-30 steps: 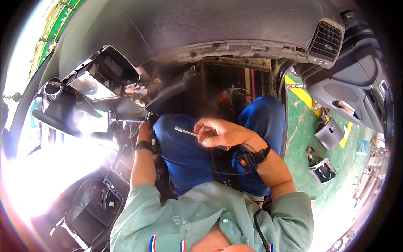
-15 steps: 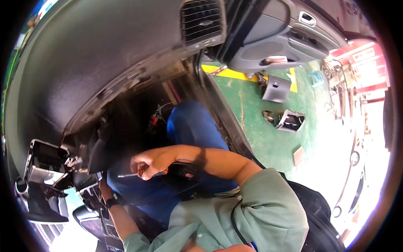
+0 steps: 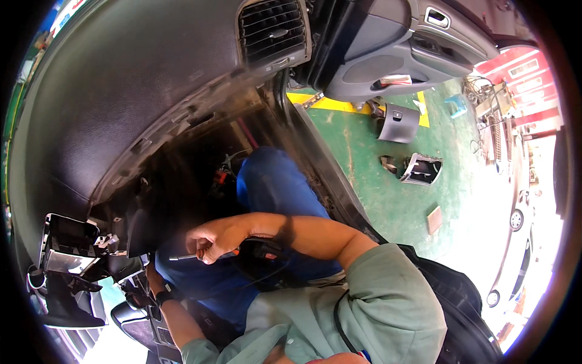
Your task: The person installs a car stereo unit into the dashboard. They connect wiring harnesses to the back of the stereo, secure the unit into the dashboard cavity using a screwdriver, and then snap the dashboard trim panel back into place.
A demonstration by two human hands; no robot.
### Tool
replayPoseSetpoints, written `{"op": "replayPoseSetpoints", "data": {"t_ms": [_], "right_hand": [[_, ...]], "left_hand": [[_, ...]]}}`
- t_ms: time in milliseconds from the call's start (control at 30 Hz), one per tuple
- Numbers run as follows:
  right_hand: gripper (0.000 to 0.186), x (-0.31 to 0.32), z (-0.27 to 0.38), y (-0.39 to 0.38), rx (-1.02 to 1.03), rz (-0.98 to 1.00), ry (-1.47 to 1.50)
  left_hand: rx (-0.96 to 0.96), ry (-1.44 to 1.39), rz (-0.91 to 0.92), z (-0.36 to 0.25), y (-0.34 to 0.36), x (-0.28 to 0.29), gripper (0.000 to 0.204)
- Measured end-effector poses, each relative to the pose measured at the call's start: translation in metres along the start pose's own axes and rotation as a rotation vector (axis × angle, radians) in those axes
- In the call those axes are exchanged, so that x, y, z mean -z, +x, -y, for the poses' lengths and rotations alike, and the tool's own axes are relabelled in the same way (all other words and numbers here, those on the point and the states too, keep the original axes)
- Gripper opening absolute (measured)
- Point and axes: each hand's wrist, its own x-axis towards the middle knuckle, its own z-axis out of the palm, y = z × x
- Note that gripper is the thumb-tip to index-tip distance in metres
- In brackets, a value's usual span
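My right hand (image 3: pixel 213 240) is closed over my lap around a screwdriver (image 3: pixel 183 258). Its bare metal shaft points left, and a bit of orange handle shows behind the fingers. Down at the left, my left hand (image 3: pixel 155 280) reaches in beside the opened-up centre console (image 3: pixel 124 267); its fingers are hidden from sight. Beneath my right forearm is a black object with a red patch (image 3: pixel 268 256), whose kind I cannot make out. Loose wiring with a red connector (image 3: pixel 220 176) hangs in the dark footwell ahead of my knees.
The dashboard (image 3: pixel 121 91) arches over the footwell, with an air vent (image 3: pixel 273 30) at its right end. Beyond the sill, the open door (image 3: pixel 388 60) stands above a green floor, where a grey panel (image 3: pixel 399 124) and an open bin (image 3: pixel 422 169) lie.
The view has shifted slightly, so the dashboard and door sit a little differently. My right hand keeps its grip on the screwdriver, and my left hand stays by the console.
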Motion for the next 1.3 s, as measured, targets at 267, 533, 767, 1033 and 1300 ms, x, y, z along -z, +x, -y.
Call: {"op": "replayPoseSetpoints", "data": {"t_ms": [267, 533, 767, 1033, 1300], "right_hand": [[0.041, 0.002, 0.0, -0.002, 0.001, -0.016, 0.013], [0.043, 0.017, 0.033, -0.033, 0.187, -0.114, 0.452], [0.036, 0.034, 0.021, -0.067, 0.488, -0.372, 0.658], [0.03, 0.051, 0.017, -0.068, 0.602, -0.605, 0.847], [0.021, 0.064, 0.002, -0.078, 0.481, -0.903, 0.805]], "left_hand": [[0.057, 0.119, 0.053, -0.018, 0.001, -0.002, 0.04], [-0.038, 0.413, -0.298, -0.039, -0.044, 0.006, 0.028], [0.423, -0.398, -0.497, -0.221, -0.054, 0.061, 0.012], [-0.004, -0.486, -0.162, -0.338, 0.053, -0.045, 0.013], [0.108, -0.19, -0.075, -0.356, 0.097, -0.047, 0.034]]}}
